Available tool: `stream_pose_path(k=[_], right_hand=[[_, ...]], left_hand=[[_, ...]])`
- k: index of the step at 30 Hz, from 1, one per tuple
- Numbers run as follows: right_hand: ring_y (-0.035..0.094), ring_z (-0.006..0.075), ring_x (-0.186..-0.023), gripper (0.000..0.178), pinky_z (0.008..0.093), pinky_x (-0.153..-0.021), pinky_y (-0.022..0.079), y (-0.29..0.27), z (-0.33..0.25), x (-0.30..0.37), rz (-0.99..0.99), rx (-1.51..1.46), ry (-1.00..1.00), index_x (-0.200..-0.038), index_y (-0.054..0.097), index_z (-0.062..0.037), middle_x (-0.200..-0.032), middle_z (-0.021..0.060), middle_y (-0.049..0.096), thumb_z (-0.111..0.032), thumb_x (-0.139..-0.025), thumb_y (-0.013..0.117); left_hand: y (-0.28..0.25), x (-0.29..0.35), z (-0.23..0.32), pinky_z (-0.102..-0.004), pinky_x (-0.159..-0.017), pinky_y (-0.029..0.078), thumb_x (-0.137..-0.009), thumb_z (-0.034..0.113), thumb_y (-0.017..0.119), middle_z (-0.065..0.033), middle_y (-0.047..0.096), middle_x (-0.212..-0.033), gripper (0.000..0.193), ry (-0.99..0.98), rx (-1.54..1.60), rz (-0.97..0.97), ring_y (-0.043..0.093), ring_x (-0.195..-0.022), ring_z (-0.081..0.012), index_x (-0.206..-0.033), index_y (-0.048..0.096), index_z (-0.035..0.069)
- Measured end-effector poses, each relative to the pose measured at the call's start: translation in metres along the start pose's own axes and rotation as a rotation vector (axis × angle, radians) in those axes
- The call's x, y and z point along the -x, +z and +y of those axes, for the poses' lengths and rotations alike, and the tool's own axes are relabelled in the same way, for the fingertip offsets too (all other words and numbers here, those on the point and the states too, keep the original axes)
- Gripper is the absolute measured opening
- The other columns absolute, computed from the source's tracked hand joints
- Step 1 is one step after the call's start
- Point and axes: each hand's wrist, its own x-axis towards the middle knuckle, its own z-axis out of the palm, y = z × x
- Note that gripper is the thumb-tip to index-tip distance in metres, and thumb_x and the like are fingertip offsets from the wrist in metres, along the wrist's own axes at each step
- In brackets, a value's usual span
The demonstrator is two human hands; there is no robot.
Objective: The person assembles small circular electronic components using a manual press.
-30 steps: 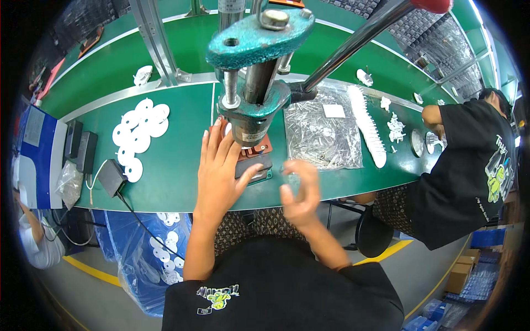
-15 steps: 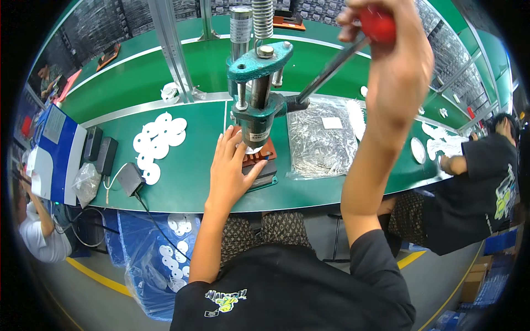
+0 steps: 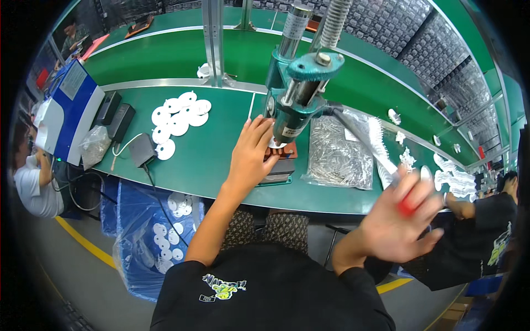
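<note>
A green hand lever press (image 3: 316,67) stands on the bench in front of me, its dark ram (image 3: 291,124) lowered over an orange-topped fixture (image 3: 287,150). A bit of a white plastic piece (image 3: 276,144) shows under the ram; the rest is hidden. My left hand (image 3: 249,154) lies beside the fixture, fingers stretched out and thumb apart, fingertips close to the white piece. On the right, my right hand (image 3: 395,223), smeared by motion, has its fingers round the red knob (image 3: 407,205) of the press lever (image 3: 361,132), which slopes down toward me.
White discs (image 3: 179,124) lie in a group on the left bench. Near them sit a black adapter (image 3: 143,149) and a blue-white machine (image 3: 69,110). Right of the press rests a clear bag of metal pins (image 3: 339,154). A blue-lined bin (image 3: 138,248) holds more discs. Another person (image 3: 469,237) sits at right.
My right hand has swung the lever down from high up to near the bench's front edge. The left hand stays by the fixture. The whole view has shifted and tilted.
</note>
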Motion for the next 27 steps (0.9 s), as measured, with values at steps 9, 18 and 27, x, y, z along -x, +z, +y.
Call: stream_pose_path(k=[9,18,27], right_hand=[[0.051,0.0361,-0.128,0.075,0.0505,-0.103,0.043,-0.004,0.070,0.048,-0.194,0.690,0.037,-0.130,0.049,-0.0098,-0.137,0.0221,0.052,-0.027,-0.071,0.091],[0.063,0.0323,-0.111,0.044,0.0439,-0.094,0.052,-0.001,0.089,0.118,-0.303,0.934,0.236,-0.118,0.065,-0.0011,-0.123,0.0154,0.064,-0.004,-0.074,0.073],[0.072,0.0276,-0.090,0.031,0.0337,-0.082,0.054,-0.148,0.004,0.168,0.683,1.535,0.446,-0.112,0.072,-0.0015,-0.101,0.0184,0.073,0.008,-0.084,0.061]], left_hand=[[-0.041,0.054,0.042,-0.0516,-0.112,0.039,-0.078,0.014,0.069,-0.0162,0.071,-0.110,0.041,-0.165,0.370,0.119,0.066,-0.113,-0.0332,-0.116,0.068,-0.003],[-0.043,0.098,0.052,-0.0333,-0.095,0.047,-0.105,0.042,0.047,-0.0126,0.064,-0.120,0.056,-0.794,1.026,-0.150,0.061,-0.106,-0.0192,-0.129,0.056,-0.007],[-0.096,0.055,-0.072,-0.0421,-0.105,0.043,-0.104,0.017,0.048,-0.0182,0.064,-0.123,0.033,-0.538,0.092,0.006,0.059,-0.120,-0.0307,-0.125,0.059,-0.006]])
